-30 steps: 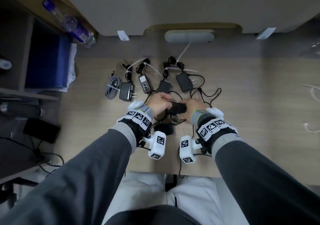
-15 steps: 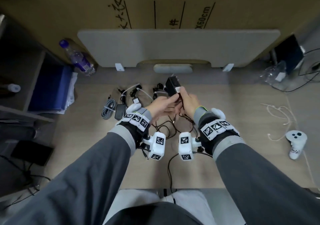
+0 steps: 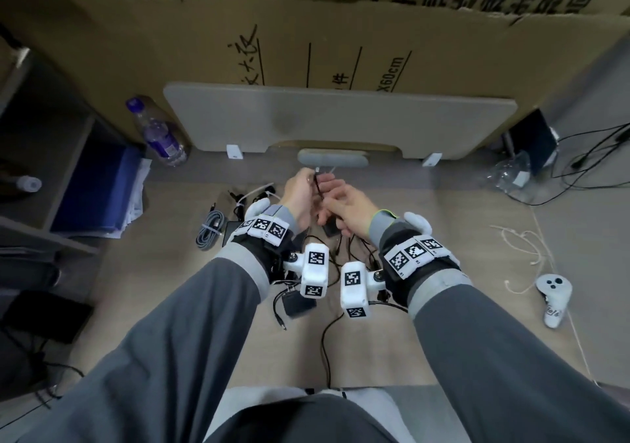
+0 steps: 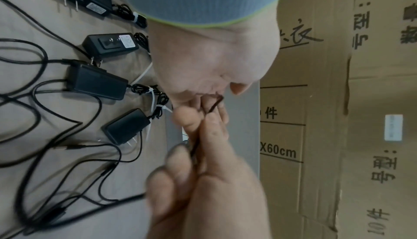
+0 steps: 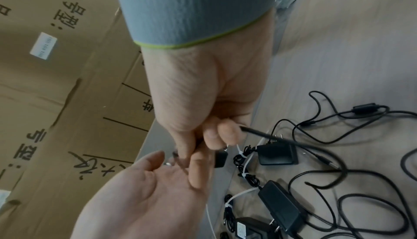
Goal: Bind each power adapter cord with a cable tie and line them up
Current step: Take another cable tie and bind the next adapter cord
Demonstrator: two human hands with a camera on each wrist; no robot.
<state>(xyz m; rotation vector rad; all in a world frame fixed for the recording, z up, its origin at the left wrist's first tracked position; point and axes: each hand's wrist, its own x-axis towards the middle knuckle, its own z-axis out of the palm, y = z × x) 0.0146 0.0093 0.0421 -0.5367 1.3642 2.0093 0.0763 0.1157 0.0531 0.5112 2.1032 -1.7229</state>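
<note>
Cardboard boxes (image 3: pixel 341 33) back the wooden tabletop (image 3: pixel 443 238), where 4 tied black power adapters (image 4: pixel 96 82) lie in a row. Above them, the left hand (image 3: pixel 300 194) and right hand (image 3: pixel 351 207) both pinch 1 thin black cord (image 3: pixel 317 188), fingers curled.

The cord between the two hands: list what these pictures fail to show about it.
- Head view: the left hand and right hand cover most of the black cord; which adapter it belongs to cannot be traced.
- Left wrist view: motion blur and fingers hide how the cord is folded.
- Right wrist view: the cord vanishes into the fist; whether a cable tie is held cannot be told.
</note>
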